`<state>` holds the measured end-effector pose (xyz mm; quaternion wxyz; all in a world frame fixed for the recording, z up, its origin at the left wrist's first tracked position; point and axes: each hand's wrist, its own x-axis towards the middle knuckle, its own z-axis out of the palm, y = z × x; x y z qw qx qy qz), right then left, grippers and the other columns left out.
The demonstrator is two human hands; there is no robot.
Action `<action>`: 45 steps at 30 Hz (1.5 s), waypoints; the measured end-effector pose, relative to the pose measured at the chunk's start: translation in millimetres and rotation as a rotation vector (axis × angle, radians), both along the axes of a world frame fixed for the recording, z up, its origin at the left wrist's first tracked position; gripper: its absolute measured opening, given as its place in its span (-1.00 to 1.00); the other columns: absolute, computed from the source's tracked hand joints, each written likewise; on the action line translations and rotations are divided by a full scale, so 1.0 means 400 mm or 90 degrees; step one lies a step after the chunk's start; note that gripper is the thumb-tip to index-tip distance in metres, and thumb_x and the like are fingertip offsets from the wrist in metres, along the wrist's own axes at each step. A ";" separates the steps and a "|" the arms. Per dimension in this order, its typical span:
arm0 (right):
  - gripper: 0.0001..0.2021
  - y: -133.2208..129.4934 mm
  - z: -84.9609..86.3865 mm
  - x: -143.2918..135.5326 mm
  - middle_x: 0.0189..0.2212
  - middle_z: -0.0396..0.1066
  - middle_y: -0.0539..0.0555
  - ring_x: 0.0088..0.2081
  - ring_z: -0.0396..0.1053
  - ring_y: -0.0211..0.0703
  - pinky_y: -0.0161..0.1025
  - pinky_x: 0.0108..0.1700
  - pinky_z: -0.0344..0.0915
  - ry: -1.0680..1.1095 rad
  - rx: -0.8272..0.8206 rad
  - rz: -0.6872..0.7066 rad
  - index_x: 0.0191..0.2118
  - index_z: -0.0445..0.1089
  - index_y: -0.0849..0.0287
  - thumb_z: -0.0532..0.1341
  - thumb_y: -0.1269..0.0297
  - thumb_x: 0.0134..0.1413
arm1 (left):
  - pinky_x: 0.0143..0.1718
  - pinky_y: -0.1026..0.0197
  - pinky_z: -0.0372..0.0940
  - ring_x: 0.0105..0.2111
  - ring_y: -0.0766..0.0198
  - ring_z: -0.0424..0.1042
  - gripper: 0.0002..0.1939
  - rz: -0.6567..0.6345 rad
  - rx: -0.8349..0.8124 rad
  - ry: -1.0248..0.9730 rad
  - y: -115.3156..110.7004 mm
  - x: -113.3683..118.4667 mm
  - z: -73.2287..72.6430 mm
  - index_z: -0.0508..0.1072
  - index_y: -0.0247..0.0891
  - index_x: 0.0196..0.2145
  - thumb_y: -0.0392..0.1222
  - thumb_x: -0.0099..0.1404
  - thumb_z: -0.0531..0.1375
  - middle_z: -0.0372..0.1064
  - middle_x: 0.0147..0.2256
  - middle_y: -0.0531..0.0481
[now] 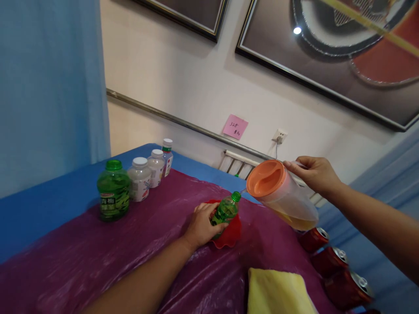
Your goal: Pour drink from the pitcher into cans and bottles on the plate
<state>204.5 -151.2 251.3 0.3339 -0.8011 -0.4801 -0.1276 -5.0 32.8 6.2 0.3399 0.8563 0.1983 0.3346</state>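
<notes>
My left hand [203, 224] is wrapped round a small green bottle [227, 209], whose uncapped mouth points up. Beneath the bottle lies a red wavy-edged dish [232, 233]. My right hand [314, 172] grips the handle of a clear plastic pitcher [288, 200] with an orange lid [266, 178]. The pitcher is tilted to the left, its spout close to the bottle's mouth. Yellowish liquid sits low in the pitcher. Whether liquid is running out of the spout is hard to make out.
A large green bottle [113, 192] and several white-capped bottles [140, 179] stand at the left. Red cans [347, 288] line the right edge. A folded yellow cloth [278, 292] lies in front on the purple plastic sheet [157, 244]. A metal rail [183, 120] crosses the wall behind.
</notes>
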 end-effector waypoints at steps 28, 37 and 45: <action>-0.34 0.005 -0.003 -0.005 -0.70 -0.12 -0.12 -0.62 -0.11 -0.35 -0.29 -0.59 -0.16 0.016 -0.003 -0.013 -0.69 0.01 0.07 0.26 -0.40 -0.15 | 0.09 -0.01 0.23 0.01 -0.02 0.42 -0.36 -0.004 0.010 0.000 -0.003 -0.003 0.007 0.48 -0.11 0.08 -0.09 0.02 0.47 0.53 -0.02 -0.06; -0.34 0.006 0.000 -0.003 -0.69 -0.12 -0.12 -0.62 -0.12 -0.35 -0.28 -0.58 -0.17 0.018 -0.005 -0.026 -0.69 0.02 0.07 0.26 -0.40 -0.16 | 0.08 -0.01 0.25 0.00 -0.02 0.43 -0.35 -0.002 0.017 -0.012 -0.002 -0.001 0.002 0.48 -0.10 0.07 -0.09 0.00 0.47 0.54 -0.02 -0.06; -0.31 0.007 0.001 -0.012 -0.70 -0.12 -0.12 -0.62 -0.12 -0.35 -0.28 -0.58 -0.18 0.026 0.000 -0.024 -0.69 0.00 0.06 0.25 -0.46 -0.19 | 0.07 -0.03 0.26 0.00 -0.03 0.43 -0.36 0.001 0.011 -0.014 -0.005 -0.003 0.006 0.49 -0.12 0.05 -0.10 -0.02 0.48 0.54 -0.03 -0.07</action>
